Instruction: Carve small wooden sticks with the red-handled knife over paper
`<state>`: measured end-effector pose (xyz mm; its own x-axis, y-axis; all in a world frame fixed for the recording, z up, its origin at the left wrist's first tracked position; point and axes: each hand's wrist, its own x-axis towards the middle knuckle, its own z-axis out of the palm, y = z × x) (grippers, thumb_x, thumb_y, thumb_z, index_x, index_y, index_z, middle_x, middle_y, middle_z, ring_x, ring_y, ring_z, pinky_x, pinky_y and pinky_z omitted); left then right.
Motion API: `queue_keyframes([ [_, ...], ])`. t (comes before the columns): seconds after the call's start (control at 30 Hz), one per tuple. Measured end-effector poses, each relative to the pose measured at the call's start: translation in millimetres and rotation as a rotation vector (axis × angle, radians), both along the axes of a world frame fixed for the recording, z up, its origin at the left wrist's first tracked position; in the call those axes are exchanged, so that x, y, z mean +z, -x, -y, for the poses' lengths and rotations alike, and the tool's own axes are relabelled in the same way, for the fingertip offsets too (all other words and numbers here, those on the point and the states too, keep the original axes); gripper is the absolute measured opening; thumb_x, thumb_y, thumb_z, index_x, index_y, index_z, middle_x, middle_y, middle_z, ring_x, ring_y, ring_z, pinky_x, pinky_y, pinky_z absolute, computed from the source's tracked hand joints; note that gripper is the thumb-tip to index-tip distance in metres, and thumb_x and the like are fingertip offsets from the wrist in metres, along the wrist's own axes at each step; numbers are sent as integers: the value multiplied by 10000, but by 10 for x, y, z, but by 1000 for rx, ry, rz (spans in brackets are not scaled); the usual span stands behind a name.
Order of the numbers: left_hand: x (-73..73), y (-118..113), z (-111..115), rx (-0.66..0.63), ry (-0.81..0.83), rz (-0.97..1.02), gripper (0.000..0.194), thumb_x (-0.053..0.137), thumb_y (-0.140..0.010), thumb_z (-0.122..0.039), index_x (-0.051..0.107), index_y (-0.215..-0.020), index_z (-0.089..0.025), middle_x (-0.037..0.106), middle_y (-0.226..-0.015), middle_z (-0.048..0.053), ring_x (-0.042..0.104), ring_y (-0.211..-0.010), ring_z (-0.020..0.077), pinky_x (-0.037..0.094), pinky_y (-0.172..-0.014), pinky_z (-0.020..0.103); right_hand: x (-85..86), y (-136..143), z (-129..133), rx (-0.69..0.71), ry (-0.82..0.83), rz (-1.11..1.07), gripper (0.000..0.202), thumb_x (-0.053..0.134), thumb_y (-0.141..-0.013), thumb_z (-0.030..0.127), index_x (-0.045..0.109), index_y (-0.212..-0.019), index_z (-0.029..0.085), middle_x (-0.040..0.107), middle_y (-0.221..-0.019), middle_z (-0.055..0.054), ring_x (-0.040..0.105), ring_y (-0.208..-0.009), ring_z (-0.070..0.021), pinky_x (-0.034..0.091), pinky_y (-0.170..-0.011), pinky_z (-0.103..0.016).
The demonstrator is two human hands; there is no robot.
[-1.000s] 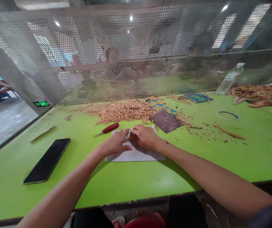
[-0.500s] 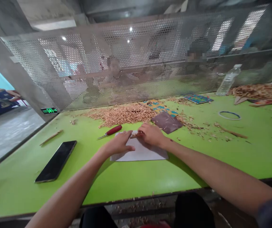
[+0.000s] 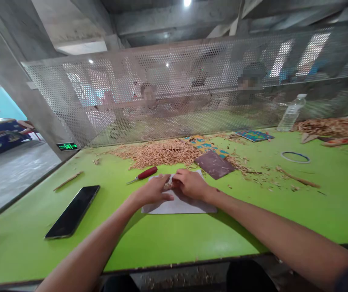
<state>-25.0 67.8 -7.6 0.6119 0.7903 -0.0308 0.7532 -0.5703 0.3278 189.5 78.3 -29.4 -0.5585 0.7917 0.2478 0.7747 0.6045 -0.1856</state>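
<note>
Both of my hands are over a sheet of white paper on the green table. My left hand rests on its left part, thumb apart from the stretched fingers. My right hand is closed, its bent fingers around a small wooden piece mostly hidden between the hands. The left fingertips are beside this piece; whether they touch it I cannot tell. Just beyond my left hand lies a carving knife with a red handle. A dark sandpaper sheet lies beyond my right hand.
Wood shavings are heaped beyond the paper, by a perforated metal screen. A phone and a thin wooden stick lie left. To the right are a tape ring, a carved stick and a water bottle.
The view has tilted up a little, so the table sits lower in it. My right hand has shifted slightly left, nearer the left fingers.
</note>
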Motion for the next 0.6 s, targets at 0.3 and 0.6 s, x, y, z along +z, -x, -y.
queue_keyframes([
  [0.3,5,-6,-14,-36,-3,-5,550,757,-851,-354,549,-1327,-173,654,-1350,143,615,-1243,346,474,-1037,433,-10,38,41,67,-30,-37,132,595,-955,217,722,-950,181,698,-1021,-62,600,-972,-197,361,-730,-281],
  [0.6,3,0,-4,-34,-16,-17,602,759,-861,-385,527,-1375,-175,607,-1437,160,577,-1310,347,439,-1091,445,20,-33,4,-84,-23,-1,203,552,-989,242,744,-955,186,698,-1014,-78,613,-979,-208,385,-744,-278],
])
